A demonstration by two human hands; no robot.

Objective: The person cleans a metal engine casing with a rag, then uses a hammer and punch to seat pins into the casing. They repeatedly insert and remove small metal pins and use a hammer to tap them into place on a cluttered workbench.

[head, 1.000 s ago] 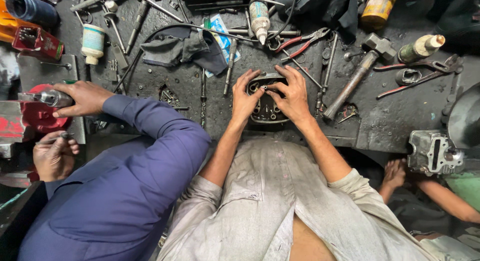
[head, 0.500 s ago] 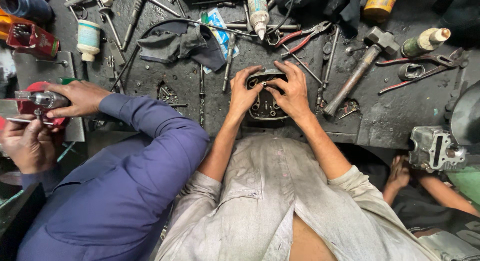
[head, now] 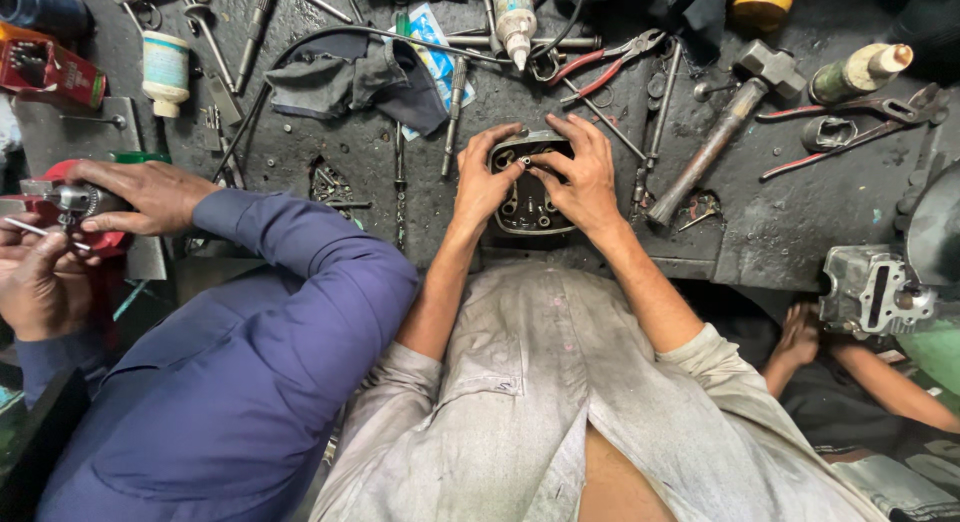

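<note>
Worked over a dark, rounded metal casting (head: 525,207), set flat on the oily workbench (head: 780,222) right at its near edge and tight against the body, probably for steadiness and easy reach. Clasped its left rim with the left hand (head: 483,182), fingers curled over the upper edge, seemingly to brace it against sliding. Spread the right hand (head: 585,177) across the upper right of the casting, with thumb and forefinger drawn together at a small fitting near the top. Could not tell whether anything was pinched there or only pressed. Left a hammer (head: 720,132) lying slantwise just right of the right hand, red-handled pliers (head: 600,67) beyond the casting, a screwdriver (head: 452,112) up and to its left and a dark cloth (head: 350,77) farther left, all loose and near, likely for quick grabbing. Shared the bench on the left with a co-worker in a blue sleeve (head: 300,252), whose hand (head: 140,192) rested on a red tool (head: 50,207), well apart from the casting. Noted a grey metal housing (head: 875,292) standing off at the right edge, beside another person's arm.
</note>
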